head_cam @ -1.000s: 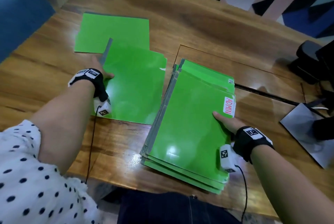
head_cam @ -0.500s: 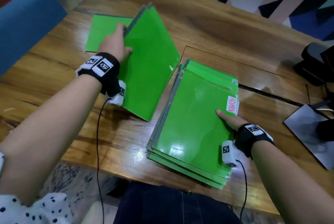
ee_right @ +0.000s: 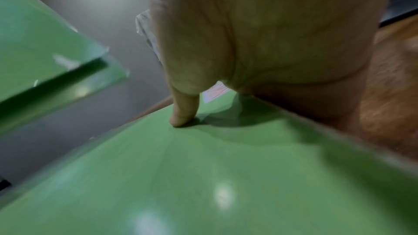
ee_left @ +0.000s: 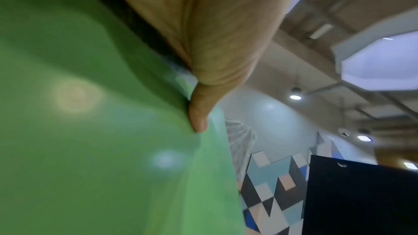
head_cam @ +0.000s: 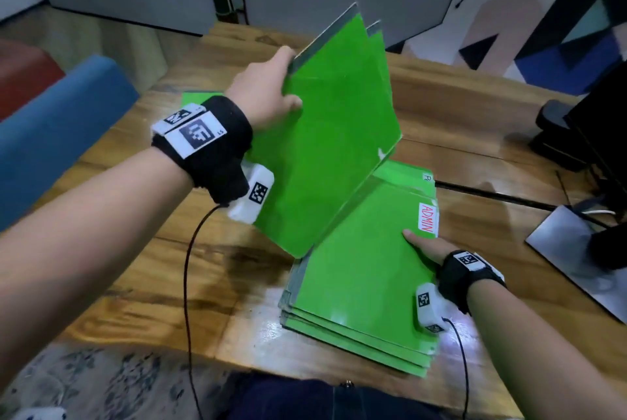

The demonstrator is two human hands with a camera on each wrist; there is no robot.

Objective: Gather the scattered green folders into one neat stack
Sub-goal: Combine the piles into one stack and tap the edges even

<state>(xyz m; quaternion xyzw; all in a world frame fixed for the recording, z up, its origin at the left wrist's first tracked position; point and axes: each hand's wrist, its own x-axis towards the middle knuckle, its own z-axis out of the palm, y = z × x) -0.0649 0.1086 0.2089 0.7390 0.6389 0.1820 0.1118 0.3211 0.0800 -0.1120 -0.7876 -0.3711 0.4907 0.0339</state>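
My left hand (head_cam: 271, 90) grips a green folder (head_cam: 325, 134) by its grey spine edge and holds it up, tilted steeply. Its lower corner hangs over the left side of the green folder stack (head_cam: 359, 270). In the left wrist view my thumb (ee_left: 199, 113) presses on the folder's face (ee_left: 90, 131). My right hand (head_cam: 420, 245) holds the stack's right edge below the red "ADMIN" label (head_cam: 426, 221). Its thumb (ee_right: 183, 113) lies on the top folder (ee_right: 203, 176), and its fingers are hidden. Another green folder (head_cam: 195, 97) lies flat behind my left wrist.
The stack lies on a wooden table (head_cam: 169, 267) near its front edge. A dark monitor stand (head_cam: 576, 243) and black equipment (head_cam: 559, 134) stand at the right. A blue seat (head_cam: 51, 134) is at the left. A cable (head_cam: 186, 284) hangs from my left wrist.
My left hand has lifted the folder higher and carried it right, so it now hangs over the stack's left side. My right hand has stayed on the stack's edge.
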